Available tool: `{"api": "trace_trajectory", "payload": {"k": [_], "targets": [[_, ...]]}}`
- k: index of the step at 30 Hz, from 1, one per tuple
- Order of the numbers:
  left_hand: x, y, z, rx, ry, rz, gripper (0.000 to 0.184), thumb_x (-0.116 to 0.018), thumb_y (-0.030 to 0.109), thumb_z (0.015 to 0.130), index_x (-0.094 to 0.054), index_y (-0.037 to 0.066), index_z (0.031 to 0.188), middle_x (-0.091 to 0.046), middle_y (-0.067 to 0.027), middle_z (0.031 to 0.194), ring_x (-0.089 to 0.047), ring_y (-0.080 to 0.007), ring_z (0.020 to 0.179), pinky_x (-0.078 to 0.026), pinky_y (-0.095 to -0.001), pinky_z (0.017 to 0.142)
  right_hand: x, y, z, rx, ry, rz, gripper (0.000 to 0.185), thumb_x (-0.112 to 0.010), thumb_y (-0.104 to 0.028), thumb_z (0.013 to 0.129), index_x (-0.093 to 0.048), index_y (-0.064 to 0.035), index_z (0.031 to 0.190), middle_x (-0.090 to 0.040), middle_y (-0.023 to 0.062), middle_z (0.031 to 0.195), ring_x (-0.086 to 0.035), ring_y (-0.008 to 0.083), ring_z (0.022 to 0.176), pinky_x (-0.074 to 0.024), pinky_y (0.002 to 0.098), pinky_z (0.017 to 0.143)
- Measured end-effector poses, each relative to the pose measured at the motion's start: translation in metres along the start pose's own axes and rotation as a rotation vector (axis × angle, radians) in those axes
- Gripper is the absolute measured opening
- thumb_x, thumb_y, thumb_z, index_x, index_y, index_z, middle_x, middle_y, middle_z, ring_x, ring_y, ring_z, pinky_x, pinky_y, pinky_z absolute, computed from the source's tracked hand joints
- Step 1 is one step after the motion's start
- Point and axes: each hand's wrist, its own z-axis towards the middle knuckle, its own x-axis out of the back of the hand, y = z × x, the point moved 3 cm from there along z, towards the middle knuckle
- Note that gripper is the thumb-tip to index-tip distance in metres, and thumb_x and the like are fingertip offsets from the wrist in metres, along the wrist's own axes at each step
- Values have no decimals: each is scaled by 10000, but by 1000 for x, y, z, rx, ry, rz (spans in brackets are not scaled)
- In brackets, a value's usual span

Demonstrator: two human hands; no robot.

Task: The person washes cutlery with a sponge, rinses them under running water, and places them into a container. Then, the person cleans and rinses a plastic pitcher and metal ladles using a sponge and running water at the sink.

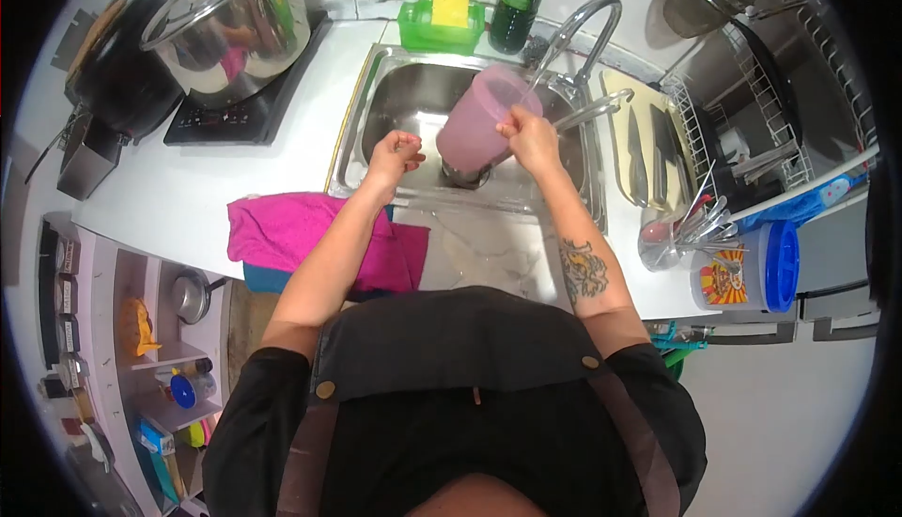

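Note:
My right hand [531, 141] is closed round the handle of a translucent pink pitcher [474, 127]. The pitcher tilts over the stainless steel sink [381, 108], its mouth toward the curved faucet [609, 23]. Whether water runs from the spout I cannot tell. To the left of the pitcher, apart from it, my left hand [396, 158] hovers over the sink's left side. Its fingers are curled in, and whatever is inside them, if anything, is hidden. A magenta cloth [291, 226] lies on the counter edge under my left forearm.
A green caddy [413, 33] with a yellow sponge [451, 7] and a dark green bottle [519, 5] stand behind the sink. Knives lie on a cutting board [620, 122] at right, near a cup of spoons [662, 249]. A steel pot [235, 42] sits on an induction cooker [225, 127].

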Motion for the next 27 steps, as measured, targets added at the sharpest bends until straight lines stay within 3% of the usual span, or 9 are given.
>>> {"api": "trace_trajectory", "payload": {"k": [6,8,9,10,14,18,23,25,27], "targets": [[8,-7,9,-96,114,-22,112,-537,168,819,-519,90,896,-534,-4,850,-521,-100,808,-404,-256,695,-9,0,-7,1,22,-19,191,-603,-244,730,-518,-77,763,-583,137,748,-560,332,739,-427,422,631],[12,-3,8,-106,220,-37,123,-526,184,831,-524,80,897,-533,-3,861,-487,-87,835,-381,-248,735,-24,23,-2,-230,10,350,179,-602,-223,746,-529,-61,772,-588,125,722,-581,273,666,-447,389,581],[16,7,7,-252,336,-25,147,-527,193,832,-520,61,895,-529,-12,851,-482,-98,813,-382,-248,729,-23,19,-4,-229,8,352,179,-602,-223,746,-529,-61,772,-588,125,722,-581,273,666,-447,389,581],[19,16,3,-400,451,-12,172,-528,203,833,-516,42,893,-524,-21,840,-477,-110,792,-383,-247,723,-25,20,-7,-361,-36,651,177,-594,-212,760,-527,-52,798,-585,111,727,-562,221,621,-463,380,567],[36,44,-1,-553,533,-144,185,-496,193,854,-500,16,908,-536,-44,881,-472,-118,816,-367,-235,766,-56,23,-22,-727,-228,1394,179,-569,-187,793,-499,-42,871,-567,79,780,-474,104,505,-504,382,548],[54,58,-10,-426,500,-129,233,-457,268,864,-512,57,945,-538,-31,932,-472,-136,894,-352,-266,792,-81,6,-27,-1014,-375,1738,112,-524,-195,817,-490,-90,831,-528,57,767,-362,87,382,-457,488,729],[71,50,-3,-174,341,-159,329,-425,357,864,-501,64,994,-516,-23,983,-442,-139,924,-366,-326,775,-86,-9,-26,-1043,-563,1912,86,-512,-201,818,-491,-121,842,-505,21,691,-336,79,383,-423,468,770],[62,47,-1,23,141,-240,417,-397,428,858,-470,81,1078,-479,-47,1049,-421,-167,932,-368,-381,798,-86,-12,-25,-1049,-626,1954,76,-511,-199,816,-492,-130,843,-507,13,685,-330,74,376,-419,449,762],[50,47,-3,181,106,-233,503,-373,478,854,-413,55,1123,-436,-112,1115,-373,-293,1074,-272,-570,894,-86,-14,-23,-974,-642,1918,113,-494,-221,817,-507,-141,896,-527,3,680,-313,71,357,-404,398,737]]}}
